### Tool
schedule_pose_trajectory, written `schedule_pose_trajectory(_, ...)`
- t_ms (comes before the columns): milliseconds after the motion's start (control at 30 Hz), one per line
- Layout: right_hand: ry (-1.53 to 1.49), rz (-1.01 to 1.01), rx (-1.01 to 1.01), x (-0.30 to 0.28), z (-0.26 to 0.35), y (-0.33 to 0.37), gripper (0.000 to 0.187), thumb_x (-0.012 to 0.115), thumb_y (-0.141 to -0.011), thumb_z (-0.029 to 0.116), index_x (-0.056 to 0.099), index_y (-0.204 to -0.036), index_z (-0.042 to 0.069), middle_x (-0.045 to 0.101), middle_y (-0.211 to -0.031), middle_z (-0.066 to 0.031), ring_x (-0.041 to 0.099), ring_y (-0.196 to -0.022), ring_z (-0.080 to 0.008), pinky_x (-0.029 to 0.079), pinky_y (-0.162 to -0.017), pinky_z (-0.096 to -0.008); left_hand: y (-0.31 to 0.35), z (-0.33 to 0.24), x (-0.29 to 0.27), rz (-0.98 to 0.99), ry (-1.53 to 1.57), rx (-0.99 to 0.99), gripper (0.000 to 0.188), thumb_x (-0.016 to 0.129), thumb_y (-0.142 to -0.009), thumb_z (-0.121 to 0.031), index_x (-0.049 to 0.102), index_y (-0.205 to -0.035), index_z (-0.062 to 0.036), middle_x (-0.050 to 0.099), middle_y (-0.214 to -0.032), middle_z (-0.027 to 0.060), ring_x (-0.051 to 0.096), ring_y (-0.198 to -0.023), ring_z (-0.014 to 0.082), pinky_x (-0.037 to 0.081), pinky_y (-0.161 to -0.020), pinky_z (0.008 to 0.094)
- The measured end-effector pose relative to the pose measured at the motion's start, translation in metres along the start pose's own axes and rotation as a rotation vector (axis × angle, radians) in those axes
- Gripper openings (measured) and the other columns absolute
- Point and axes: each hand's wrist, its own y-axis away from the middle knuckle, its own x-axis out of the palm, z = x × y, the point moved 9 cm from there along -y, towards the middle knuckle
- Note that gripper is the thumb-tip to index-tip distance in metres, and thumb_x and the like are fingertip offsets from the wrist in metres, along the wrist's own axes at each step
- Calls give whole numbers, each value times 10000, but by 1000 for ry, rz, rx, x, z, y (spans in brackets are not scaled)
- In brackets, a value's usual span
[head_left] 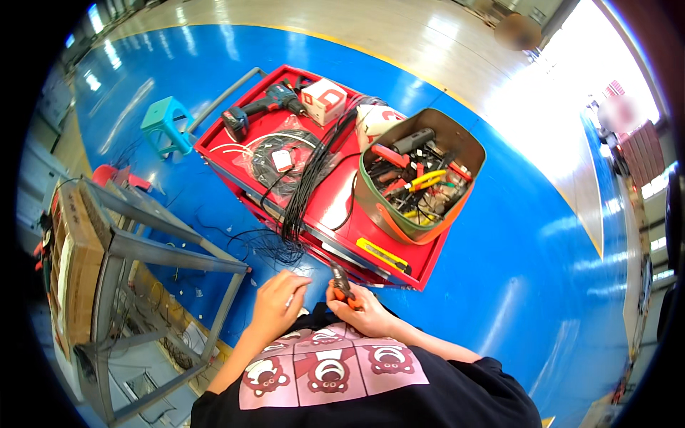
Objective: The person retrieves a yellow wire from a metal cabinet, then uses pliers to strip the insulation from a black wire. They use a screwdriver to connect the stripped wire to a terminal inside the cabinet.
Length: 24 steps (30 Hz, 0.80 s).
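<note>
Low in front of my body, my right hand [362, 312] is wrapped around orange-handled pliers [340, 282], their dark jaws pointing away from me. Just to the left, my left hand [277, 305] is closed with its fingers curled in a pinch. A small whitish bit shows at its fingertips, too small to name. Beyond both hands stands a red tool cart [330, 207]. A bundle of black cables [303, 192] drapes over its near edge. A yellow utility knife [383, 255] lies along the cart's near right edge.
On the cart are a cordless drill [267, 107], a white and red box [325, 100], bagged coiled cable [282, 153] and a bin [371, 192] full of hand tools. A grey metal frame [168, 251] stands at left, with a turquoise stool [165, 121] behind it. Wire scraps litter the blue floor.
</note>
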Motion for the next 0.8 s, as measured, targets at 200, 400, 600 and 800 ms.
schedule_pose_trajectory(200, -51, 12, 90, 45, -4, -16, 138, 556, -954, 176, 489, -938, 56, 418, -732, 2, 380, -680, -85, 368, -612, -263, 41, 27, -23, 43, -17, -66, 144, 661, -804, 15, 647, -935, -42, 612, -801, 111, 614, -705, 308, 478, -620, 375)
schedule_pose_trajectory(400, -35, 176, 82, 60, -3, -35, 187, 554, -960, 219, 483, -913, 53, 413, -754, -5, 374, -706, -104, 372, -643, -279, 62, 32, -23, 47, -69, -133, 117, 655, -809, 0, 642, -915, -48, 607, -796, 105, 606, -685, 309, 470, -604, 387)
schedule_pose_trajectory(600, -214, 274, 47, 55, -5, -58, 121, 553, -957, 165, 489, -922, 69, 391, -787, 43, 346, -714, -55, 321, -630, -237, 78, 34, -22, -147, -15, -396, 125, 625, -823, 48, 651, -929, -12, 606, -807, 127, 607, -684, 282, 482, -632, 328)
schedule_pose_trajectory(800, -201, 370, -54, 19, 2, -53, 80, 554, -918, 88, 491, -948, 49, 434, -789, 15, 396, -721, -74, 381, -651, -252, 57, 22, -28, -292, -177, -450, 127, 595, -846, 73, 640, -954, 23, 598, -851, 128, 591, -708, 218, 472, -643, 292)
